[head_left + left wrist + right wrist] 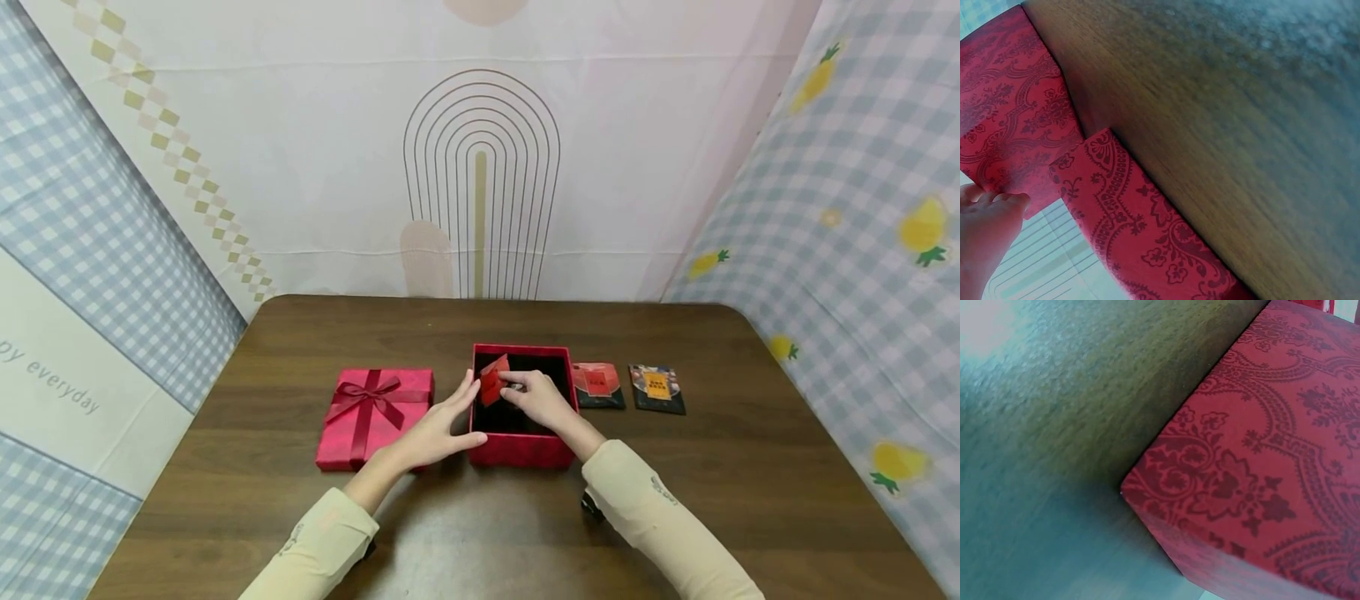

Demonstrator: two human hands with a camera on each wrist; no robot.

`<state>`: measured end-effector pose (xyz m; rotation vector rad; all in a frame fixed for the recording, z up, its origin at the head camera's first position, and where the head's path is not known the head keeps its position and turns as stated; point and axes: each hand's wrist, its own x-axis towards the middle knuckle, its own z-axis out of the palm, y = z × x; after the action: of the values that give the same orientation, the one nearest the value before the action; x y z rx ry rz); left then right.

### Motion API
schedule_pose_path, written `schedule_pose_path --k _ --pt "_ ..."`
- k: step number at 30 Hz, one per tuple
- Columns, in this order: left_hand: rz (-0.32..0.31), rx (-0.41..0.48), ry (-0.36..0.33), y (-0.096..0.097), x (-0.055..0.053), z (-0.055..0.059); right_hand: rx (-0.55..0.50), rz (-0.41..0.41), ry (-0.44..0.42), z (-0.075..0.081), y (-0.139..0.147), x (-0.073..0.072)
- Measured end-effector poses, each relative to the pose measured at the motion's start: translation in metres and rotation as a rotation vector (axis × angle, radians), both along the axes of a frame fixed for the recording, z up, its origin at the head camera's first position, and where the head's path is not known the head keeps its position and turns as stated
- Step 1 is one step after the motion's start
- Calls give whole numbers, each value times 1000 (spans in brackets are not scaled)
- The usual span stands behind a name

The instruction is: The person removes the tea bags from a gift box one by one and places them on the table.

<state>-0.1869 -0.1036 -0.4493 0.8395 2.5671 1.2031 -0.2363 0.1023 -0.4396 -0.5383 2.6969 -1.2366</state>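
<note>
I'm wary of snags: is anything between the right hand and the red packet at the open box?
Nothing visible: the right hand pinches the red packet. The left hand is at the left side of the box.

A square red box with a darker floral print and black interior sits open and upright on the brown wooden table, the left hand against its left side. A small, flat, red packet, pinched by the right hand, tilts at the box's opening, near the left wall.
</note>
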Motion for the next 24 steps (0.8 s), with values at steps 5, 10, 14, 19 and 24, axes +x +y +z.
schedule_pose_path --k 5,10,14,19,24 --pt "-2 2 -7 0 0 0 -69 -28 -7 1 2 1" --pt "2 2 -10 0 0 1 -113 -55 -6 5 5 3" --pt "5 4 -3 0 0 1 -128 -66 5 8 9 5" --pt "9 6 -3 -1 0 0 -170 -75 23 15 18 7" --pt "12 1 0 0 0 0 -217 -79 34 21 29 9"
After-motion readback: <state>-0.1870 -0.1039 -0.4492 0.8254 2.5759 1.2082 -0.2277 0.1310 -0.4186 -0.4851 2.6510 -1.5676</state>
